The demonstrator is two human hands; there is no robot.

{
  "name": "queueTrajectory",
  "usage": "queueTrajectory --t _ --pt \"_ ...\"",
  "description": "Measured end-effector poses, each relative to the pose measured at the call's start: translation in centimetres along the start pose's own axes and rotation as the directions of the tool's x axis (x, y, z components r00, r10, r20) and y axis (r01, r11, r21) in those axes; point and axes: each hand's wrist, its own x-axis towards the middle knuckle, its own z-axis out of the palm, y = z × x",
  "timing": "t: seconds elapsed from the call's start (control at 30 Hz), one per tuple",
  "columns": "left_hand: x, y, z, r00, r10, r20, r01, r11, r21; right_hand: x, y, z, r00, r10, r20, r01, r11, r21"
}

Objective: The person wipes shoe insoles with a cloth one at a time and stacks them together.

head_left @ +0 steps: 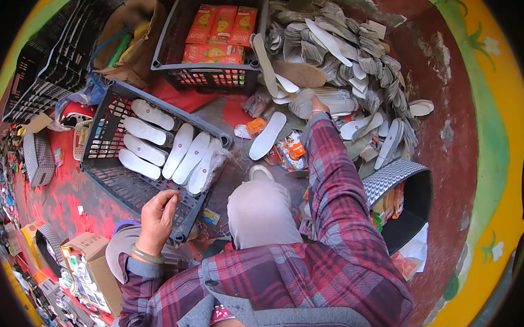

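My left hand (pixel 159 216) hangs just over the near edge of a black plastic crate (pixel 113 182), its fingers curled together with nothing visible in them. White insoles (pixel 181 151) lie in two rows in that crate, next to crumpled clear plastic. My right arm stretches forward, and my right hand (pixel 319 105) is at a stack of pale insoles (pixel 339 102) on the near side of a large heap of grey and white insoles (pixel 333 43). Its fingers are mostly hidden, so their grip does not show. A single white insole (pixel 268 136) lies left of that arm.
A second black crate (pixel 204 77) holding red boxes (pixel 222 25) stands at the far side. Left of it are a cardboard box (pixel 138 56) and stacked black crates (pixel 51 52). A patterned bin (pixel 417 201) stands by my right arm; a maroon wall (pixel 447 143) bounds the right.
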Motion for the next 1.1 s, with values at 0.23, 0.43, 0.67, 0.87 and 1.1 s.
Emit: queueTrajectory --t 0.23,0.43,0.67,0.87,1.1 --pt "0.4 0.2 0.3 1.0 0.003 0.01 -0.003 0.999 0.049 -5.6 -4.0 2.4 0.987 0.158 0.042 -0.163 0.973 0.162" --pt "0.2 -0.1 0.1 0.999 0.036 -0.002 -0.035 0.996 0.083 -9.5 -3.6 1.7 0.967 0.175 -0.185 -0.171 0.985 0.04" --pt "-0.7 0.1 -0.4 0.995 0.102 0.0 -0.102 0.987 0.121 -5.5 6.2 0.5 0.947 -0.033 -0.319 0.292 0.497 0.817" --pt "-1.0 -0.4 -0.7 0.996 0.086 0.012 -0.087 0.986 0.141 -4.4 11.9 -2.8 0.948 -0.309 0.069 0.009 0.243 0.97" --pt "-1.6 -1.1 -0.7 0.992 0.122 -0.039 -0.117 0.987 0.112 -16.3 8.1 -8.2 0.704 -0.669 0.236 -0.082 0.254 0.964"
